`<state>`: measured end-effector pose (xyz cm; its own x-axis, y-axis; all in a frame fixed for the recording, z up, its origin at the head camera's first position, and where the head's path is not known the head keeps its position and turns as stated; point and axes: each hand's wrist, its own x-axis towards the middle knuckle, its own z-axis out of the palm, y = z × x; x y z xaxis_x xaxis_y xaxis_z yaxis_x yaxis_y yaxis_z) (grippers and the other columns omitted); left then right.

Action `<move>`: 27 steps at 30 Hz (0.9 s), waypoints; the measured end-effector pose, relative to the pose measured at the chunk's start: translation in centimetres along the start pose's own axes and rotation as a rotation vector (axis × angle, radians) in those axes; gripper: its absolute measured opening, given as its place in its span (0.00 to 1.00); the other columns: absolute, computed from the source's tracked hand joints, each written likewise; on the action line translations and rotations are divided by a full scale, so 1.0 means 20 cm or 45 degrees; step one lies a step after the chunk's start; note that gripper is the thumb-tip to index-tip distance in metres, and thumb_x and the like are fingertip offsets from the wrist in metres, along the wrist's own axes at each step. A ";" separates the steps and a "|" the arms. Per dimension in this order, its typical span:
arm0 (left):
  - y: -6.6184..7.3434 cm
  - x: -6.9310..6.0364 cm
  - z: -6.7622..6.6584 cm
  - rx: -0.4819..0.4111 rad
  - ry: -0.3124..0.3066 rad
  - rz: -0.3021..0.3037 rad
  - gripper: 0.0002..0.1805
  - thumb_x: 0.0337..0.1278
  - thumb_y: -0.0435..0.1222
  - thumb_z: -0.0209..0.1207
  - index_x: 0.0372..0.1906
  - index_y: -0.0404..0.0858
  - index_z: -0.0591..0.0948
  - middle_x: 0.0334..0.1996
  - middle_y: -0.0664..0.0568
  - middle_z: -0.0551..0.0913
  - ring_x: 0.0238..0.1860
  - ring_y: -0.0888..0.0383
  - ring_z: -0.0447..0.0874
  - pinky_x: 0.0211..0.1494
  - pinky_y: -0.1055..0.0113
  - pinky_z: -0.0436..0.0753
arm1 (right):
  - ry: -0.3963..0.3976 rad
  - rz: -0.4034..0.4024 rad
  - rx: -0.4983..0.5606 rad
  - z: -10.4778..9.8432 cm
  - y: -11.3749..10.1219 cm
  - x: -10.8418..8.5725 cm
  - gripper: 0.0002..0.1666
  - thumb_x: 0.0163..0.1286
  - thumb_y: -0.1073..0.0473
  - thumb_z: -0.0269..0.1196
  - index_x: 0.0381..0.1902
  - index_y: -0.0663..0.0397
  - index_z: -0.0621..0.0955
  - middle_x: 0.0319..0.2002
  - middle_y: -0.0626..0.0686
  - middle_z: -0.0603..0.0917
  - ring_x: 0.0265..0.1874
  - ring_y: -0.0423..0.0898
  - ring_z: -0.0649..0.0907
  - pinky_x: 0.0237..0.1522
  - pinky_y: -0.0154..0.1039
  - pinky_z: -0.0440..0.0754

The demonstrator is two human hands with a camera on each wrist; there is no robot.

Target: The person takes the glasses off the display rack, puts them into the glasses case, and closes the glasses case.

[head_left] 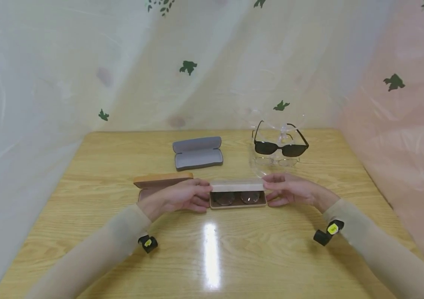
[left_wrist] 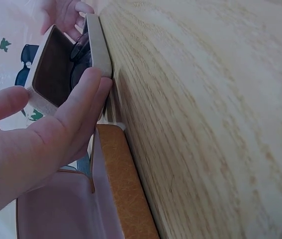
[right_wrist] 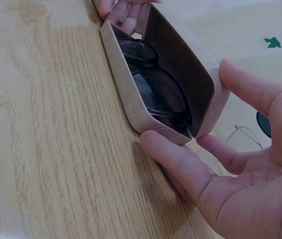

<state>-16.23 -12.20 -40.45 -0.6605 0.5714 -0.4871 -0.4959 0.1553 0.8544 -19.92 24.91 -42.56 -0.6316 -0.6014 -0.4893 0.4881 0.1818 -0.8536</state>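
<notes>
- Whitish, wrinkled sheeting [head_left: 28, 104] with dark green leaf-like prints fills the left of the frame and runs across the top, behind the desk.
- The yellowish wood-grain desk [head_left: 85, 174] spreads over the middle and lower frame.
- Left of centre, an orange-brown, leather-look glasses case [head_left: 163, 180] lies open, pinkish inside, partly behind the left hand [head_left: 187, 195].
- That hand's thumb and fingers pinch the left end of the cream glasses case.
- Near centre, farther back, sits an open grey oblong glasses case [head_left: 198, 158].
- A white glare streak [head_left: 212, 255] shines at bottom centre.
- Mid-frame on the desk, the cream, rigid oblong glasses case [head_left: 236, 187], lid partly raised, contains dark-framed glasses [right_wrist: 158, 92].
- The right hand [head_left: 288, 191] pinches its right end, thumb on lid, fingers on base.
- Right of centre, black-framed sunglasses [head_left: 264, 148] stand above thin wire-framed glasses [head_left: 287, 162].
- Pinkish sheeting [head_left: 403, 137], similarly printed, closes the right side.
</notes>
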 end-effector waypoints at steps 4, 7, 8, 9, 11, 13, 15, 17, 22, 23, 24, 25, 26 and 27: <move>-0.01 0.00 0.01 -0.012 0.006 0.003 0.36 0.76 0.37 0.53 0.76 0.25 0.51 0.67 0.27 0.68 0.63 0.35 0.75 0.64 0.49 0.79 | 0.048 -0.008 -0.028 0.02 0.01 0.00 0.43 0.73 0.62 0.64 0.75 0.69 0.53 0.59 0.65 0.73 0.52 0.58 0.82 0.59 0.55 0.82; -0.01 0.00 0.01 -0.030 0.018 0.001 0.33 0.76 0.35 0.53 0.75 0.25 0.54 0.64 0.29 0.72 0.62 0.37 0.76 0.65 0.49 0.79 | 0.120 -0.033 -0.116 0.04 0.02 0.01 0.43 0.68 0.66 0.69 0.73 0.69 0.59 0.60 0.65 0.70 0.50 0.54 0.82 0.56 0.52 0.84; -0.01 0.00 0.01 -0.034 0.020 0.000 0.32 0.76 0.34 0.52 0.75 0.25 0.55 0.63 0.30 0.73 0.62 0.38 0.77 0.65 0.49 0.79 | 0.135 -0.045 -0.147 0.05 0.03 0.02 0.44 0.66 0.67 0.70 0.72 0.70 0.60 0.60 0.65 0.69 0.50 0.53 0.82 0.55 0.51 0.84; -0.01 0.00 0.01 -0.038 0.025 -0.001 0.32 0.77 0.34 0.52 0.75 0.25 0.56 0.63 0.30 0.73 0.62 0.38 0.77 0.65 0.49 0.79 | 0.151 -0.057 -0.179 0.06 0.03 0.02 0.44 0.65 0.68 0.71 0.72 0.70 0.61 0.60 0.66 0.68 0.50 0.53 0.82 0.55 0.50 0.85; -0.01 0.00 0.01 -0.041 0.032 0.001 0.31 0.77 0.34 0.52 0.74 0.25 0.57 0.63 0.31 0.74 0.61 0.38 0.78 0.65 0.49 0.79 | 0.173 -0.072 -0.212 0.06 0.04 0.02 0.43 0.64 0.69 0.71 0.72 0.70 0.62 0.60 0.66 0.67 0.49 0.52 0.81 0.54 0.50 0.85; -0.01 0.00 0.01 -0.043 0.036 0.001 0.31 0.77 0.34 0.52 0.74 0.25 0.57 0.63 0.31 0.74 0.61 0.38 0.78 0.65 0.49 0.79 | 0.176 -0.078 -0.213 0.06 0.04 0.02 0.43 0.64 0.69 0.70 0.72 0.70 0.62 0.60 0.67 0.66 0.49 0.53 0.81 0.53 0.50 0.85; -0.01 0.00 0.01 -0.045 0.035 0.002 0.30 0.77 0.34 0.51 0.74 0.25 0.57 0.63 0.31 0.74 0.61 0.39 0.78 0.65 0.49 0.79 | 0.175 -0.081 -0.214 0.07 0.04 0.02 0.43 0.64 0.70 0.70 0.72 0.70 0.62 0.60 0.67 0.66 0.49 0.53 0.81 0.53 0.50 0.85; -0.01 0.00 0.01 -0.048 0.035 0.001 0.30 0.77 0.34 0.52 0.74 0.25 0.57 0.63 0.31 0.74 0.61 0.39 0.78 0.65 0.49 0.79 | 0.170 -0.081 -0.213 0.07 0.04 0.02 0.43 0.65 0.69 0.70 0.72 0.70 0.62 0.60 0.67 0.66 0.49 0.53 0.81 0.54 0.50 0.85; -0.03 0.00 0.01 -0.053 0.016 0.010 0.32 0.77 0.35 0.52 0.75 0.26 0.56 0.64 0.31 0.73 0.62 0.39 0.77 0.65 0.50 0.79 | 0.154 -0.077 -0.208 0.06 0.04 0.02 0.42 0.65 0.68 0.70 0.72 0.69 0.62 0.61 0.66 0.66 0.49 0.53 0.81 0.54 0.51 0.85; -0.03 0.00 0.01 -0.039 0.003 0.019 0.33 0.77 0.36 0.52 0.76 0.26 0.55 0.66 0.31 0.72 0.63 0.38 0.76 0.66 0.50 0.78 | 0.154 -0.075 -0.205 0.06 0.04 0.01 0.42 0.66 0.68 0.70 0.72 0.68 0.62 0.61 0.66 0.66 0.49 0.53 0.81 0.54 0.51 0.85; -0.03 -0.01 0.01 -0.022 -0.008 0.028 0.34 0.77 0.36 0.53 0.77 0.27 0.54 0.67 0.31 0.71 0.65 0.38 0.75 0.66 0.50 0.78 | 0.156 -0.070 -0.201 0.06 0.04 0.01 0.42 0.66 0.67 0.70 0.72 0.67 0.62 0.61 0.66 0.66 0.49 0.53 0.81 0.54 0.51 0.85; -0.03 -0.01 0.01 0.009 -0.014 0.037 0.36 0.76 0.38 0.54 0.78 0.28 0.53 0.68 0.32 0.70 0.66 0.39 0.74 0.67 0.49 0.77 | 0.152 -0.071 -0.200 0.06 0.04 0.01 0.42 0.66 0.67 0.70 0.72 0.67 0.62 0.62 0.67 0.66 0.49 0.53 0.81 0.54 0.51 0.85; -0.03 -0.03 0.01 0.068 -0.009 0.045 0.38 0.76 0.40 0.55 0.79 0.31 0.52 0.70 0.34 0.69 0.66 0.40 0.74 0.68 0.50 0.76 | 0.146 -0.071 -0.200 0.05 0.04 0.01 0.42 0.67 0.67 0.70 0.72 0.67 0.62 0.63 0.67 0.66 0.50 0.54 0.81 0.54 0.52 0.85; -0.02 -0.04 0.01 0.147 -0.004 0.063 0.40 0.75 0.42 0.56 0.80 0.34 0.52 0.71 0.36 0.67 0.66 0.41 0.74 0.69 0.50 0.75 | 0.143 -0.070 -0.202 0.05 0.04 0.00 0.42 0.67 0.66 0.69 0.72 0.67 0.62 0.63 0.67 0.66 0.50 0.54 0.82 0.54 0.52 0.85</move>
<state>-15.43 -12.55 -40.47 -0.6805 0.5832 -0.4436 -0.3943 0.2187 0.8926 -18.98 24.23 -43.07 -0.7223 -0.5245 -0.4508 0.3560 0.2769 -0.8925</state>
